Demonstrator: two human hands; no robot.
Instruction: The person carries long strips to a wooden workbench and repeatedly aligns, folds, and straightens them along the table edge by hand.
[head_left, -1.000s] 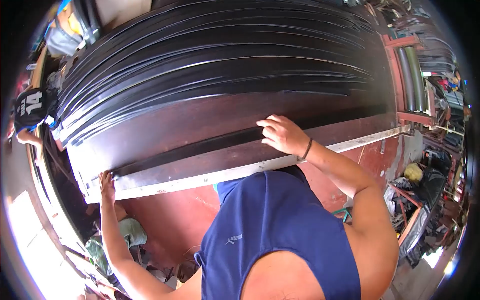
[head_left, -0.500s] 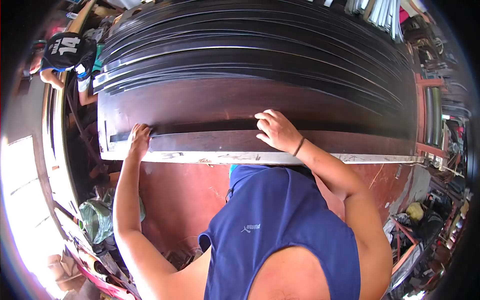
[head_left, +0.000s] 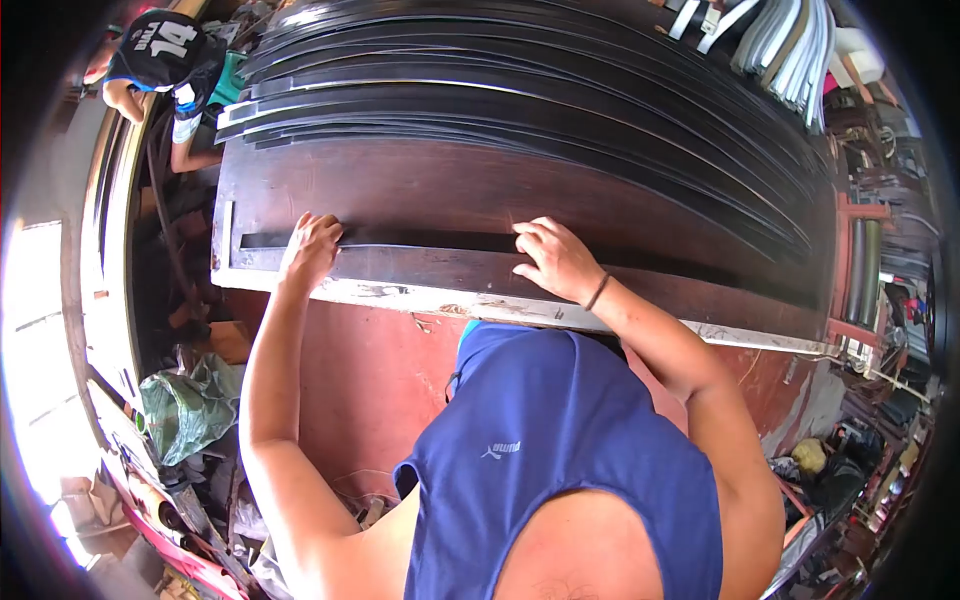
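Okay, so on my feed the long black strip (head_left: 430, 241) lies lengthwise on the workbench (head_left: 400, 185), close to its near edge and roughly in line with it. Left hand (head_left: 313, 242) is on it toward the strip's left end, fingers bunched and curled down; can't tell from my end if they're pinching or just pressing. Right hand (head_left: 557, 262) is near the middle, thumb and forefinger apart with the strip running into that gap, other fingers curled under. Can't make out any firm grip there. My guess is the hands are spread like that to keep the strip flat and straight, and it sits near so neither arm has to stretch.

Farther back there's a pile of black strips (head_left: 520, 110) fanned along the far side, probably put there to leave working room up front. Bench top is dark reddish brown, kinda scuffed, with a worn whitish front edge.

Room's pretty cluttered: pale strips (head_left: 790, 60) hanging at far right, a red frame (head_left: 853, 328) off the right end, a green plastic bag (head_left: 190, 408) at near left. Also a co-worker (head_left: 165, 52) in a number 14 shirt, far left.
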